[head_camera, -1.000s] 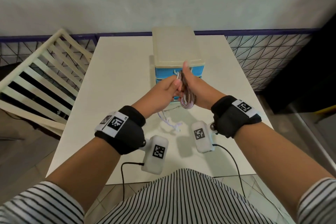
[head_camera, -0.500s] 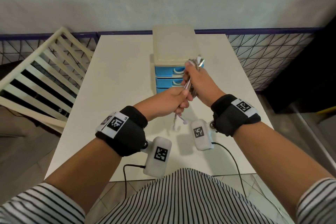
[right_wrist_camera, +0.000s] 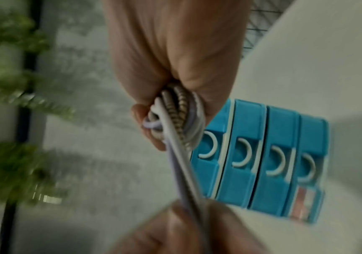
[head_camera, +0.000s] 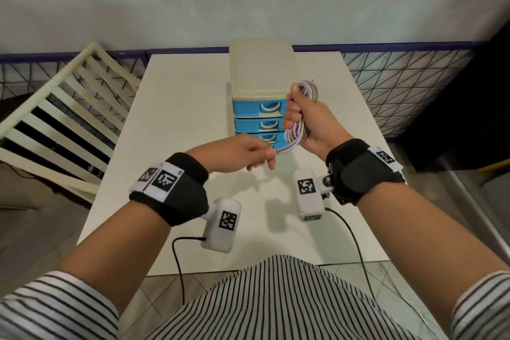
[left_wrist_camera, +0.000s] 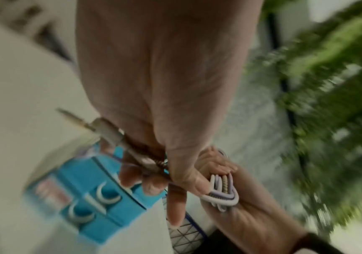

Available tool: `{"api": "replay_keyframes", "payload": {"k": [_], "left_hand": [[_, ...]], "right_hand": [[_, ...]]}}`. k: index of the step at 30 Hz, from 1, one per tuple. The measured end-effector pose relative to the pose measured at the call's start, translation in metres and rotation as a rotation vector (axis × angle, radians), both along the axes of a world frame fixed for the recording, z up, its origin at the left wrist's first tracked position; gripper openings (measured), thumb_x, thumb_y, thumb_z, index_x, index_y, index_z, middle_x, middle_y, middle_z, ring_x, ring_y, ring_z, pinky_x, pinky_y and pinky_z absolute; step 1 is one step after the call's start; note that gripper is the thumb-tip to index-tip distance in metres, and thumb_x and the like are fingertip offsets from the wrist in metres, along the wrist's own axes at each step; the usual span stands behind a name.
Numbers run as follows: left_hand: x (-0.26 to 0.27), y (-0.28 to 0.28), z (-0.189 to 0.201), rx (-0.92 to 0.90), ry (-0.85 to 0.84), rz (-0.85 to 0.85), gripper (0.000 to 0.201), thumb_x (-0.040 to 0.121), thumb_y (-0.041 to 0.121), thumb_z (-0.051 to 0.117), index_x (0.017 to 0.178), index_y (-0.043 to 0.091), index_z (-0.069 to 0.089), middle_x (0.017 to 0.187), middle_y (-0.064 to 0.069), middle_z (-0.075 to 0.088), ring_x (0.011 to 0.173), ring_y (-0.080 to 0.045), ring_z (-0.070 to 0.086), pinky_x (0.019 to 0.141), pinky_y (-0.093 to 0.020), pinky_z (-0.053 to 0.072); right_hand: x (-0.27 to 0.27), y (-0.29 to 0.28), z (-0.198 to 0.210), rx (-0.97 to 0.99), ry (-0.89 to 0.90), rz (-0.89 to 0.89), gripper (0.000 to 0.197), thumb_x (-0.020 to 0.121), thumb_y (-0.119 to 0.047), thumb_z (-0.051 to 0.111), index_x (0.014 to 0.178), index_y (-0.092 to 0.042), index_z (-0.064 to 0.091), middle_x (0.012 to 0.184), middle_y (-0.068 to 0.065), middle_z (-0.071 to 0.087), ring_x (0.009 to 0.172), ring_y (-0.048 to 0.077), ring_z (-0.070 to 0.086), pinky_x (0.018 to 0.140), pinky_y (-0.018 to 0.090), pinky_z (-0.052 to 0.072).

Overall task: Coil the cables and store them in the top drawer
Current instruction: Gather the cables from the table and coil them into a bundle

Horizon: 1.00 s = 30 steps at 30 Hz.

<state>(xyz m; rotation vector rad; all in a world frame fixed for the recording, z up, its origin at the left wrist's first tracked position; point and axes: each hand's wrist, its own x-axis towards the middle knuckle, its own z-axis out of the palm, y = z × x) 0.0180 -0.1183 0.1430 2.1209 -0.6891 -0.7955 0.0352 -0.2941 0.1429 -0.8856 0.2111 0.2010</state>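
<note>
A bundle of lilac, white and braided cables (head_camera: 311,90) is looped into a coil that my right hand (head_camera: 292,114) grips in a fist, just right of the top drawer (head_camera: 248,107). The cream and blue drawer unit (head_camera: 260,69) has all its drawers shut. Strands run taut from the coil down to my left hand (head_camera: 263,154), which pinches them. In the left wrist view the plug ends (left_wrist_camera: 108,128) stick out past my left fingers. In the right wrist view the coil (right_wrist_camera: 177,111) sits in my fist beside the top drawer (right_wrist_camera: 208,166).
The drawer unit stands mid-back on a white table (head_camera: 179,119). A white slatted frame (head_camera: 55,107) leans at the table's left edge, and a dark mesh fence (head_camera: 400,85) runs behind and to the right. Black wrist-camera wires (head_camera: 178,262) hang over the near edge.
My right hand has lifted the coil up and to the right, beside the top drawer. My left hand slid down and left, drawing the loose tail taut off the table.
</note>
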Motion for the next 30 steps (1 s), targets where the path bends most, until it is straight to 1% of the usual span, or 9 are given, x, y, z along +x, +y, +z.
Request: {"api": "replay_keyframes", "payload": {"k": [3, 6, 8, 11, 14, 16, 20, 24, 30], "left_hand": [[0.006, -0.006, 0.006, 0.264, -0.472, 0.057, 0.016, 0.087, 0.042, 0.057, 0.085, 0.031, 0.068, 0.066, 0.02, 0.05, 0.078, -0.006, 0.046, 0.083, -0.034, 0.028], [0.006, -0.011, 0.005, 0.237, -0.702, 0.127, 0.012, 0.079, 0.041, 0.067, 0.081, 0.03, 0.064, 0.07, 0.019, 0.052, 0.089, -0.013, 0.046, 0.095, -0.035, 0.016], [0.007, -0.011, 0.003, 0.128, -0.699, 0.184, 0.021, 0.074, 0.036, 0.074, 0.081, 0.022, 0.059, 0.073, 0.019, 0.053, 0.089, -0.018, 0.045, 0.095, -0.031, 0.02], [0.008, -0.012, 0.002, -0.055, -0.601, 0.272, 0.051, 0.062, 0.025, 0.085, 0.078, 0.022, 0.037, 0.07, 0.018, 0.047, 0.08, -0.019, 0.037, 0.071, -0.03, 0.035], [0.006, -0.014, 0.002, -0.119, -0.59, 0.285, 0.064, 0.057, 0.02, 0.088, 0.08, 0.023, 0.029, 0.072, 0.011, 0.045, 0.069, -0.013, 0.037, 0.056, -0.026, 0.029], [0.006, -0.014, 0.003, -0.138, -0.572, 0.305, 0.066, 0.056, 0.017, 0.088, 0.082, 0.024, 0.028, 0.074, 0.013, 0.043, 0.07, -0.012, 0.038, 0.054, -0.025, 0.029], [0.003, -0.013, 0.0, -0.07, -0.617, 0.304, 0.078, 0.048, 0.017, 0.087, 0.09, 0.034, 0.024, 0.083, 0.021, 0.043, 0.085, -0.021, 0.042, 0.067, -0.023, 0.038], [-0.001, -0.015, -0.001, -0.027, -0.641, 0.261, 0.099, 0.047, 0.024, 0.089, 0.124, 0.027, 0.026, 0.105, 0.009, 0.045, 0.094, -0.02, 0.043, 0.09, -0.028, 0.035], [0.002, -0.012, 0.003, 0.038, -0.6, 0.257, 0.094, 0.057, 0.041, 0.084, 0.128, 0.026, 0.025, 0.097, 0.009, 0.052, 0.086, -0.016, 0.05, 0.096, -0.027, 0.03]], "right_hand": [[-0.004, 0.001, 0.002, -0.486, -0.083, 0.142, 0.027, 0.097, -0.029, 0.054, 0.076, -0.013, 0.055, 0.051, -0.005, 0.045, 0.039, 0.007, 0.042, 0.044, 0.021, 0.044], [-0.005, 0.001, 0.005, -0.667, -0.153, 0.214, 0.028, 0.097, -0.028, 0.054, 0.073, -0.013, 0.054, 0.052, -0.004, 0.05, 0.043, 0.011, 0.048, 0.048, 0.024, 0.047], [-0.006, 0.0, 0.006, -0.793, -0.21, 0.231, 0.029, 0.097, -0.026, 0.054, 0.074, -0.01, 0.058, 0.058, 0.001, 0.057, 0.052, 0.016, 0.054, 0.057, 0.027, 0.052], [-0.011, 0.001, 0.006, -0.957, -0.275, 0.286, 0.027, 0.098, -0.023, 0.052, 0.09, 0.001, 0.062, 0.078, 0.012, 0.064, 0.068, 0.02, 0.061, 0.073, 0.031, 0.053], [-0.014, 0.002, 0.007, -0.936, -0.254, 0.326, 0.019, 0.098, -0.023, 0.051, 0.094, -0.009, 0.063, 0.083, 0.006, 0.068, 0.068, 0.014, 0.064, 0.069, 0.023, 0.054], [-0.015, 0.002, 0.007, -0.968, -0.255, 0.363, 0.018, 0.098, -0.027, 0.052, 0.089, -0.016, 0.063, 0.08, 0.002, 0.067, 0.07, 0.015, 0.063, 0.073, 0.027, 0.053], [-0.018, 0.001, 0.008, -1.021, -0.286, 0.522, 0.028, 0.094, -0.036, 0.058, 0.095, -0.009, 0.066, 0.086, 0.014, 0.074, 0.077, 0.022, 0.07, 0.081, 0.033, 0.057], [-0.021, 0.005, 0.002, -0.986, -0.256, 0.6, 0.03, 0.093, -0.023, 0.061, 0.097, 0.007, 0.063, 0.085, 0.029, 0.07, 0.073, 0.027, 0.068, 0.074, 0.037, 0.06], [-0.017, 0.005, 0.0, -1.031, -0.235, 0.587, 0.022, 0.094, -0.022, 0.059, 0.091, -0.001, 0.064, 0.074, 0.015, 0.072, 0.065, 0.022, 0.069, 0.068, 0.032, 0.057]]}}
